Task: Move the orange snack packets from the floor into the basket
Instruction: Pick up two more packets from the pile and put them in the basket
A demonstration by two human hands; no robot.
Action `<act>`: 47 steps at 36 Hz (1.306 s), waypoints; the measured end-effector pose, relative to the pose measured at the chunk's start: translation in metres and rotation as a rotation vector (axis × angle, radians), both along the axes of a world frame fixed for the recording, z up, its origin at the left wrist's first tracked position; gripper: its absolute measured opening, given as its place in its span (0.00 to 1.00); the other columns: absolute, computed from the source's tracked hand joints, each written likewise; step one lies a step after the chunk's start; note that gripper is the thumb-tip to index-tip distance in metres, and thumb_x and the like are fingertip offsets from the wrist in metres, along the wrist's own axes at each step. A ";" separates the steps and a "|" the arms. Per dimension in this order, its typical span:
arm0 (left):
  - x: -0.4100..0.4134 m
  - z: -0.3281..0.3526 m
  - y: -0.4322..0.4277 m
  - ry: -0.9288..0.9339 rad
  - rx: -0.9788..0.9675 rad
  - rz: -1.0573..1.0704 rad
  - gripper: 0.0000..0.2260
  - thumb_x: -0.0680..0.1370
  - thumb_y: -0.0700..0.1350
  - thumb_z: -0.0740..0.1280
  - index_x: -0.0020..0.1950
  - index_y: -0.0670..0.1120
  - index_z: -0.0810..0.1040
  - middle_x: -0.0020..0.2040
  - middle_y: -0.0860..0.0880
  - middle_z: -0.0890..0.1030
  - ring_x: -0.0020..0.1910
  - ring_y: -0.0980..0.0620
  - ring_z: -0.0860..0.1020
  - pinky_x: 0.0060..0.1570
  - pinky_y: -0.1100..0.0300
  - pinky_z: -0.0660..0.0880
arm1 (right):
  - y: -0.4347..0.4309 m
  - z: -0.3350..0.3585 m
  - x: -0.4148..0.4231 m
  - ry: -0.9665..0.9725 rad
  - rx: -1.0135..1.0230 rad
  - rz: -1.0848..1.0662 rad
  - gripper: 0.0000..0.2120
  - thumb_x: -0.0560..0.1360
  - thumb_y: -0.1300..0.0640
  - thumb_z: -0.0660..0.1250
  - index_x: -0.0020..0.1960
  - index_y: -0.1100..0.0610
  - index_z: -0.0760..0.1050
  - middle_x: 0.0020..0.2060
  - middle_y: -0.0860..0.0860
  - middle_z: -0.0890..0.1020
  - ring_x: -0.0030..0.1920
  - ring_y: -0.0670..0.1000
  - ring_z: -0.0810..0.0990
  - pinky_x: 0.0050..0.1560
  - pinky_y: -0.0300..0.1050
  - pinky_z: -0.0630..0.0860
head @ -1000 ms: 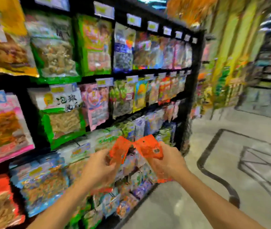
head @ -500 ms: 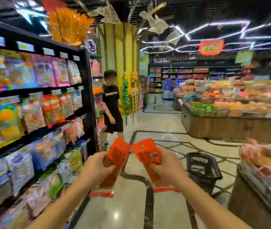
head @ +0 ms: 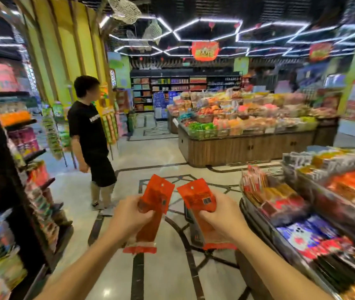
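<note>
My left hand (head: 129, 215) is closed around one orange snack packet (head: 157, 195), held upright at chest height. My right hand (head: 222, 217) grips a second orange snack packet (head: 196, 195) with a barcode facing me. The two packets are side by side, a small gap between their tops. A black basket (head: 191, 231) stands on the floor just beyond my hands, and only a dark sliver of it shows between the packets.
A person in a black shirt (head: 87, 131) stands ahead on the left beside the black snack shelf (head: 1, 174). A low display of packets (head: 302, 213) runs along my right. A wooden island of goods (head: 248, 146) stands further back. Tiled floor (head: 161, 276) lies below my arms.
My view has swung to the right: the shelf has slid to the left edge and the right display has come close. The basket is now mostly behind my right hand. Both hands still hold their packets.
</note>
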State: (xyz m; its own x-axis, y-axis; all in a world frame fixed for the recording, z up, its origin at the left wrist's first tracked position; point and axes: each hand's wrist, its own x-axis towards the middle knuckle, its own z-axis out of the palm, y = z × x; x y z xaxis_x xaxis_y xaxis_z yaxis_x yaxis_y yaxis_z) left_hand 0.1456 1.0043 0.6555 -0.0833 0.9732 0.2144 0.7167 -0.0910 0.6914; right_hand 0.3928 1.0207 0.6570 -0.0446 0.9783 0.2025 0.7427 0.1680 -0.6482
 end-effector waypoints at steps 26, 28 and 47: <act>0.049 -0.063 0.403 -0.019 -0.078 -0.230 0.07 0.72 0.51 0.74 0.45 0.60 0.78 0.39 0.62 0.80 0.40 0.61 0.79 0.34 0.67 0.71 | 0.321 -0.045 0.053 0.040 -0.047 -0.236 0.14 0.70 0.54 0.73 0.55 0.48 0.79 0.48 0.45 0.85 0.49 0.48 0.83 0.53 0.50 0.80; 0.056 -0.071 0.433 -0.021 -0.083 -0.224 0.09 0.72 0.52 0.75 0.41 0.62 0.76 0.38 0.63 0.79 0.40 0.61 0.79 0.34 0.67 0.71 | 0.350 -0.052 0.062 0.033 -0.051 -0.237 0.13 0.70 0.54 0.74 0.54 0.48 0.79 0.47 0.45 0.85 0.49 0.48 0.83 0.53 0.49 0.80; 0.121 -0.118 0.689 0.031 -0.117 -0.108 0.06 0.70 0.49 0.73 0.46 0.54 0.82 0.38 0.58 0.81 0.39 0.61 0.79 0.40 0.61 0.75 | 0.667 -0.117 0.124 0.045 -0.110 -0.112 0.13 0.67 0.49 0.74 0.49 0.45 0.77 0.46 0.44 0.85 0.47 0.49 0.83 0.45 0.46 0.76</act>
State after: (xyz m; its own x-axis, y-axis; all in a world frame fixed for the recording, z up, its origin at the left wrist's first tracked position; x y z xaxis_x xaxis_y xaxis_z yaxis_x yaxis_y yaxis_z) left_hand 0.2669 1.6937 0.5378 0.0279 0.9946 0.1001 0.7280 -0.0888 0.6798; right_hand 0.5169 1.6882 0.5404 0.0731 0.9930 0.0930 0.7226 0.0115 -0.6912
